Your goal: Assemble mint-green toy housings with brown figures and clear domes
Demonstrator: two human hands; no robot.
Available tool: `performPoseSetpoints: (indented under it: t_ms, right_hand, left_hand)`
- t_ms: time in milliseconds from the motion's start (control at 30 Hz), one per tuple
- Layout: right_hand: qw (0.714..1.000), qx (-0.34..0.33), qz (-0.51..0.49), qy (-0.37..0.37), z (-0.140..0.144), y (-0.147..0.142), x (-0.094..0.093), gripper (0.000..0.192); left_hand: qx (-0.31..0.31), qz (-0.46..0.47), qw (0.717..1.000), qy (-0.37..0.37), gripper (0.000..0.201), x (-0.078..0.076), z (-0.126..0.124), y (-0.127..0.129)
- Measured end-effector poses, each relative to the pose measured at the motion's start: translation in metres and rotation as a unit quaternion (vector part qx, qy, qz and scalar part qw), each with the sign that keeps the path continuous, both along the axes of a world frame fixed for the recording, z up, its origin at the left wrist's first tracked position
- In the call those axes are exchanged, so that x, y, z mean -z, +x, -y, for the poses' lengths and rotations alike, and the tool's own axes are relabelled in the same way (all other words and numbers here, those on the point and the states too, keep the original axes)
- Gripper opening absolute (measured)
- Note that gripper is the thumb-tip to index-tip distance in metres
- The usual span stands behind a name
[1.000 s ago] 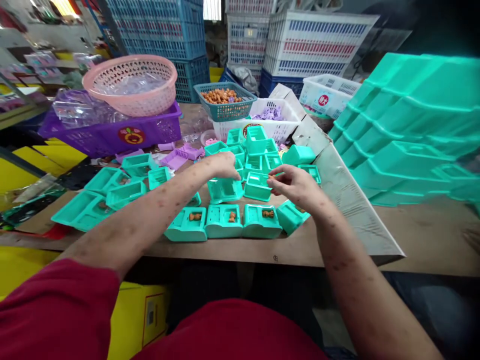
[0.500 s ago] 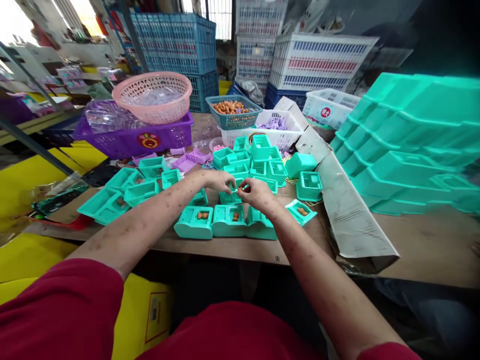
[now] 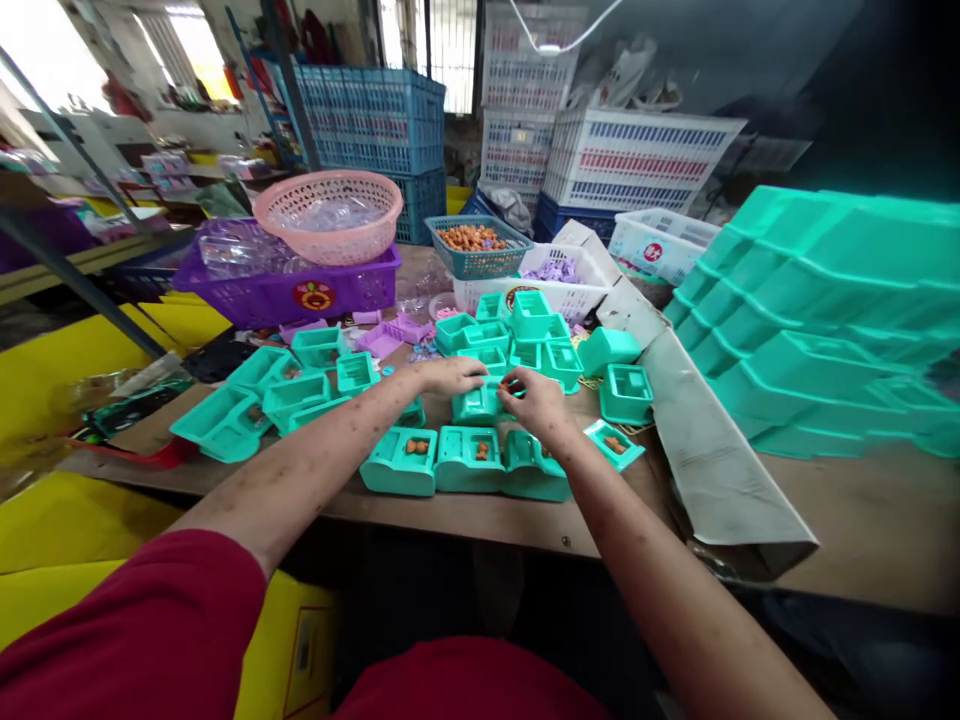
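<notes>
Right hand (image 3: 537, 402) pinches small brown figure (image 3: 504, 387) by green box (image 3: 472, 406); left hand (image 3: 448, 376) at box's far side, grip hidden (can't tell, honestly). Slack pinch could drop figure; stray wrist could nudge front boxes (image 3: 397, 478) with figures (image 3: 417, 446) inside. Teal basket (image 3: 480, 265): brown pieces (image 3: 471, 238). White basket (image 3: 547, 297): purple bits (image 3: 556, 270).

Plain crimson short-sleeved shirt (image 3: 472, 685), dark legwear (image 3: 405, 590), ungloved hands (image 3: 537, 404)

the trays (image 3: 469, 474) lie before the basket (image 3: 480, 265) (bowl (image 3: 337, 246) and crate (image 3: 262, 298) to its left).
</notes>
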State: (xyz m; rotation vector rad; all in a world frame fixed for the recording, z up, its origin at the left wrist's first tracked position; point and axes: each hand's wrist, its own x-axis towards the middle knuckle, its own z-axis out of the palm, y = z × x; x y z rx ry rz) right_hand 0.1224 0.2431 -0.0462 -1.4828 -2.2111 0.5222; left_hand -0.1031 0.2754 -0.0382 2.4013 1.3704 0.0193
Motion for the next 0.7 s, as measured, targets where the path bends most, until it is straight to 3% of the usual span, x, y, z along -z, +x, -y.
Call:
performPoseSetpoints:
  t_ms: [233,300,367,467,567,700]
  right_hand:
    - [0.996,-0.049,0.065,0.019,-0.011,-0.016,0.008,0.01]
    - [0.995,-0.059,0.079,0.022,-0.014,-0.023,0.008,0.009]
    - [0.994,-0.06,0.087,0.022,-0.016,-0.027,0.004,0.017]
    - [0.994,-0.063,0.086,0.016,-0.013,-0.017,-0.012,0.03]
    - [0.994,-0.097,0.048,0.02,0.007,0.02,-0.032,0.032]
    - [0.98,-0.147,-0.133,0.032,0.048,0.083,-0.034,0.04]
  left_hand:
    - [-0.053,-0.022,0.998,0.012,0.03,0.015,0.01,0.005]
    - [-0.076,-0.02,0.996,0.037,0.031,0.011,0.015,0.001]
    - [-0.096,-0.009,0.993,0.062,0.03,-0.003,0.021,-0.012]
    - [-0.14,0.007,0.986,0.09,0.033,-0.038,0.032,-0.06]
    - [-0.223,0.007,0.966,0.134,0.04,-0.076,0.044,-0.136]
    - [-0.34,-0.017,0.924,0.177,0.037,-0.118,0.057,-0.234]
